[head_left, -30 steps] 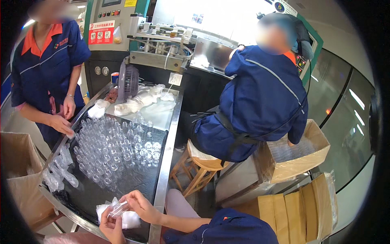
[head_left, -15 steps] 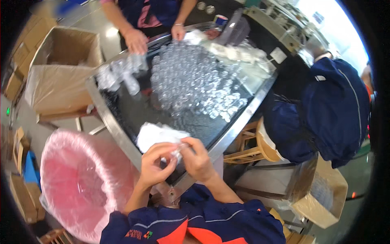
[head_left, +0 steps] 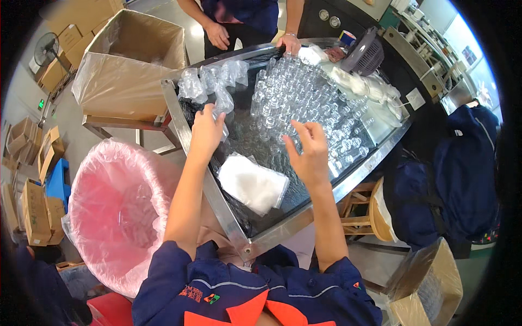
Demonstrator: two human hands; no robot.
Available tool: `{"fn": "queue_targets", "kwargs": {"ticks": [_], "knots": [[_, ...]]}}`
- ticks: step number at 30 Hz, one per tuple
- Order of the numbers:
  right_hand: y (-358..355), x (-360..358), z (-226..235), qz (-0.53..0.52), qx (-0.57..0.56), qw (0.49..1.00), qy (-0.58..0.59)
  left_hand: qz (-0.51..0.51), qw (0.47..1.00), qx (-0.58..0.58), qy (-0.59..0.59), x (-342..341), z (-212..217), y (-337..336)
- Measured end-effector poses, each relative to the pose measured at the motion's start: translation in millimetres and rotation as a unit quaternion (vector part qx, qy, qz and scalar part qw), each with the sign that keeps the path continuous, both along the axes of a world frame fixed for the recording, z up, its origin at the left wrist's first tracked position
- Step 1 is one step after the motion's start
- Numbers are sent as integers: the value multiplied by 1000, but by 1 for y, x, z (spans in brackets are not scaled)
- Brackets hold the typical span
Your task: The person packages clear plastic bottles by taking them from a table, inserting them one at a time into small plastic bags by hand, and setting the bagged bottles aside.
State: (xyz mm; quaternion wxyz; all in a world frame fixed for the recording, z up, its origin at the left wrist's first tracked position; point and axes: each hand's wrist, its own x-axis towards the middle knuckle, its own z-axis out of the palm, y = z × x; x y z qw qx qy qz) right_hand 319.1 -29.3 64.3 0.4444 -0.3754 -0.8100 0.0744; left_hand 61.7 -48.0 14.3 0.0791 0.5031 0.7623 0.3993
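Note:
My left hand (head_left: 206, 135) is over the left side of the metal-rimmed table (head_left: 321, 202). Its fingers are closed on a clear plastic-wrapped piece (head_left: 224, 102), beside a row of similar wrapped pieces (head_left: 194, 87); the exact grip is partly hidden. My right hand (head_left: 310, 155) hovers at the near edge of a large group of small clear bottles (head_left: 296, 95). Its thumb and forefinger are apart with nothing between them. A stack of white, translucent bags (head_left: 253, 183) lies flat on the table's near corner.
A pink-lined bin (head_left: 155, 187) stands at left, with a lined carton (head_left: 128, 81) behind it. Across the table a person's hand (head_left: 289, 43) rests on the rim. A grey fan (head_left: 365, 54) and white cloth-like bundle (head_left: 367, 87) sit far right. A wooden stool (head_left: 383, 217) is at right.
My hands were together over the white bags, handling a small clear piece. They have parted, left toward the wrapped pieces, right toward the bottles. The view has shifted, and the other person's hand has withdrawn.

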Motion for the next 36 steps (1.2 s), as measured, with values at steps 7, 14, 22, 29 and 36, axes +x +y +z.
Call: {"fn": "queue_targets", "kwargs": {"ticks": [7,14,22,29,36], "knots": [[17,-1,-35,3,-1,1000,-28,68,985,50,148,-5,-19,24],[24,14,-42,41,-114,990,70,-184,976,48,-109,94,19,-75],[-27,41,-24,171,-278,874,360,-224,969,-98,-45,119,-4,-114],[-59,53,7,257,-185,870,378,-233,943,-121,-205,117,20,-111],[-79,51,24,257,-163,872,383,-230,963,-13,-143,114,2,-112]]}}
